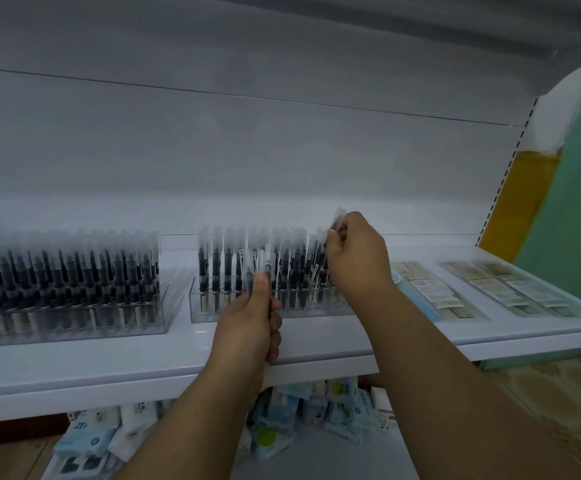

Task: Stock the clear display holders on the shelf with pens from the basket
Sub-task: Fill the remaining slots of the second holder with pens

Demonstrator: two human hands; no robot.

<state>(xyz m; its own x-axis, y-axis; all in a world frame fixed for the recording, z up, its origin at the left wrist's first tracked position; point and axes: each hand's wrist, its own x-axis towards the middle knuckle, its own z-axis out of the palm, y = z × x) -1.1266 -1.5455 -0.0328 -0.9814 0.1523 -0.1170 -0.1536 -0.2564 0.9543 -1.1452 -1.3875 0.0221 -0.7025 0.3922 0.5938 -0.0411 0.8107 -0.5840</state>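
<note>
Two clear display holders stand on the white shelf [74,362]. The left holder [67,327] is packed with upright dark pens with frosted caps. The middle holder [206,306] also carries several rows of such pens. My left hand [251,320] is in front of the middle holder, shut on a small bunch of pens [256,268] that point up. My right hand [355,254] is over the holder's right end, pinching a single pen [338,218] by its upper part. The basket is out of view.
Flat packets in clear sleeves [438,292] lie on the shelf to the right of the holders. Beneath the shelf sit piles of pale blue and white packs [316,407]. A green and yellow wall [566,202] borders the shelf unit on the right.
</note>
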